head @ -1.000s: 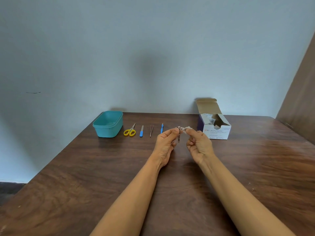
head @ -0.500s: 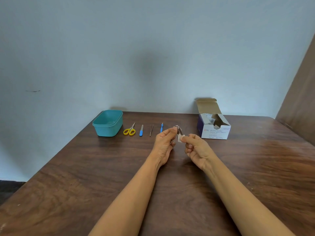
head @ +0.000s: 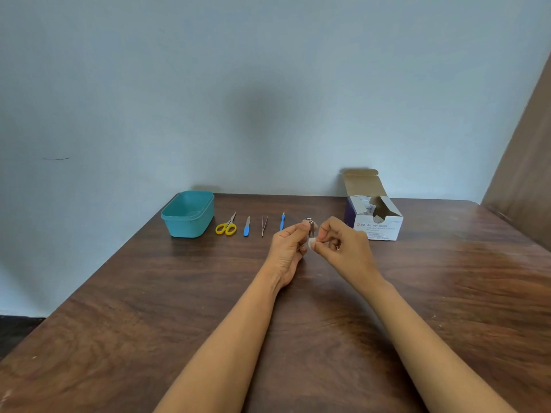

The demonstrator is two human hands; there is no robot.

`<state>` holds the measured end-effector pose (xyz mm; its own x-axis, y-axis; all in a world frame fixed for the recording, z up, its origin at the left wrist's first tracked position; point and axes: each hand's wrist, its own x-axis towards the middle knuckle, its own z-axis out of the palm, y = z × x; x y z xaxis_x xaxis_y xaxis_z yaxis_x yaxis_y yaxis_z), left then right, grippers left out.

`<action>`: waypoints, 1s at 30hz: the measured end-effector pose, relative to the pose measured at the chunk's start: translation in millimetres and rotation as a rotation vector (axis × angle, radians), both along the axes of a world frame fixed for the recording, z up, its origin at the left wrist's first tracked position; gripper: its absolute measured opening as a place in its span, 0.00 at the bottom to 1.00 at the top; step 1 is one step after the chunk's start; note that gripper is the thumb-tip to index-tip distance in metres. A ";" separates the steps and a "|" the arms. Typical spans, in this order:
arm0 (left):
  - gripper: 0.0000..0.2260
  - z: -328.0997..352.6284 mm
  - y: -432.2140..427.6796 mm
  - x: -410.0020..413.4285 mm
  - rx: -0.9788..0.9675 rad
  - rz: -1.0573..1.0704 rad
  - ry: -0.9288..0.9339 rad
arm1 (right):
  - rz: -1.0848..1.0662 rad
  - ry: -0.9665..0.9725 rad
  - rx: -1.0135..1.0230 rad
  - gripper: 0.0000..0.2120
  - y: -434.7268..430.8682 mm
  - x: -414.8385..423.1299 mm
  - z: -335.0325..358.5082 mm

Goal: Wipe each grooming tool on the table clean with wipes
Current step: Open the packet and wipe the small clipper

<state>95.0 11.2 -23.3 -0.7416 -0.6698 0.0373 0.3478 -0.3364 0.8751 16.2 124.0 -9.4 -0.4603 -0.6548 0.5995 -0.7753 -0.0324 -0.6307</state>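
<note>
Task is early-to-mid, as a judgement. One tool is in hand and four lie in a row on the table (head: 149,308): yellow scissors (head: 226,227), blue nail file (head: 246,227), tweezers (head: 264,225) and a blue-handled tool (head: 282,222). Can't tell whether any of those are already wiped.

The nail clipper (head: 310,225) is held above the table, mid-far, between the row and the alcohol swab box (head: 378,226). Left hand (head: 287,248) grips it, fingers (head: 304,226) clamped near its top. Right hand (head: 343,248) has fingers (head: 320,247) pinched together on a small white wipe (head: 312,242), which is pressed to the clipper's lower part.

Clipper's long axis is near upright. Its metal head is up and away toward the wall, and the lower end is hidden by the wipe and palm.

Row tools lie lengthwise front-to-back with tips pointing at the wall. Teal tub (head: 187,226) sits left of the row.
</note>
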 end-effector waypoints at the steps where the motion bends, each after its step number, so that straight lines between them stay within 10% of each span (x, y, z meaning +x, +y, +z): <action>1: 0.12 -0.1 -0.5 0.0 -0.004 -0.004 0.000 | -0.018 0.062 0.029 0.09 0.2 -0.5 -0.6; 7: 0.08 1.5 -2.4 1.5 0.069 -0.029 0.007 | -0.048 0.168 0.124 0.09 2.1 -0.3 -4.1; 22: 0.08 14.2 -10.0 11.2 0.386 -0.004 0.121 | -0.111 -0.403 -0.045 0.08 -12.4 6.9 -12.5; 30: 0.08 82.3 -73.7 51.3 -0.187 0.290 -0.133 | -0.077 -0.515 -0.027 0.07 -46.7 14.0 3.5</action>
